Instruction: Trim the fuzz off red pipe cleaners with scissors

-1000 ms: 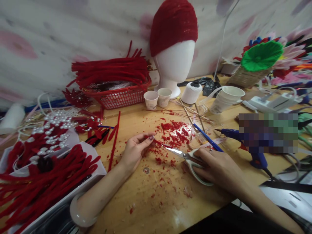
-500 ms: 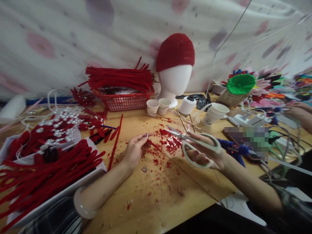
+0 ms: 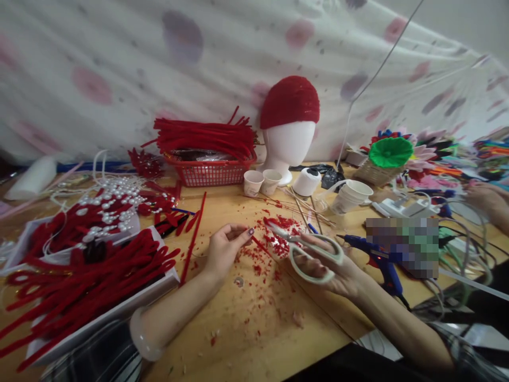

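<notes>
Between thumb and fingers, my left hand (image 3: 228, 249) pinches a thin red chenille stem (image 3: 262, 245), whose bare wire tail runs down to the right toward the table's front edge. My right hand (image 3: 338, 270) grips a pair of scissors (image 3: 314, 260) with pale handles, its fingers through the loops. The blades point left, just above the stem, close to my left fingertips. Whether the blades touch the stem I cannot tell. Red fluff clippings (image 3: 274, 244) lie scattered on the table beneath both hands.
At left, boxes hold red chenille loops (image 3: 99, 265) and pearl beads (image 3: 115, 207). Behind stand a red basket (image 3: 214, 174), a foam head (image 3: 288, 140) in a red cap, paper cups (image 3: 253, 183) and a thread cone (image 3: 306, 182). A blue glue gun (image 3: 382, 260) lies right; another person's hand (image 3: 487, 199) shows beyond.
The scissors and my right hand have moved left, closer to my left hand. The blades look closer together than before. The whole view has shifted slightly.
</notes>
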Action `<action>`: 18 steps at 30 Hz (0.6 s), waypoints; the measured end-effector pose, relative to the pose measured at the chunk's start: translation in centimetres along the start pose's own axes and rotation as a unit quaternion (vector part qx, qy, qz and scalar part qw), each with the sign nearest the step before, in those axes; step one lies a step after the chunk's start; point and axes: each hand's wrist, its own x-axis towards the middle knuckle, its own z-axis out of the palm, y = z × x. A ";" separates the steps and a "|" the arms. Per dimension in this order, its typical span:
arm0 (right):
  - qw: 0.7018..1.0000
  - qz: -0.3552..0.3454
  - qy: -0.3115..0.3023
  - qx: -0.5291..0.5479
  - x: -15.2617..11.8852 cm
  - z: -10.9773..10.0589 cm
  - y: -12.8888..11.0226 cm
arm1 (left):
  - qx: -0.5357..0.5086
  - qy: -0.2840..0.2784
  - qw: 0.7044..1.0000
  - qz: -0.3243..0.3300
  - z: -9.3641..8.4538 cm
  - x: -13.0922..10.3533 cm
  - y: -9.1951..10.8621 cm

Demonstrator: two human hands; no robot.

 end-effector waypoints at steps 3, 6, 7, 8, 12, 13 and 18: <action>0.998 -0.021 0.021 -0.050 -0.8 -0.1 0.7 | -0.015 -0.004 1.000 -0.010 0.0 -0.1 0.1; 0.976 -0.100 0.099 -0.167 -2.5 0.0 0.9 | -0.022 -0.010 0.999 -0.023 0.0 0.0 0.2; 0.944 -0.140 0.150 -0.259 -3.1 0.2 0.9 | -0.024 -0.011 0.999 -0.029 0.0 0.0 0.3; 0.904 -0.164 0.189 -0.348 -3.6 0.3 0.9 | -0.028 -0.011 0.999 -0.034 0.0 0.0 0.4; 0.811 -0.171 0.195 -0.525 -4.5 0.9 1.8 | -0.044 -0.005 0.998 -0.047 0.0 0.1 0.6; 0.806 -0.164 0.186 -0.537 -4.5 1.0 2.1 | -0.046 -0.004 0.998 -0.047 0.0 0.1 0.6; 0.802 -0.149 0.178 -0.551 -4.1 1.1 2.9 | -0.032 -0.006 0.999 -0.034 0.1 0.1 0.5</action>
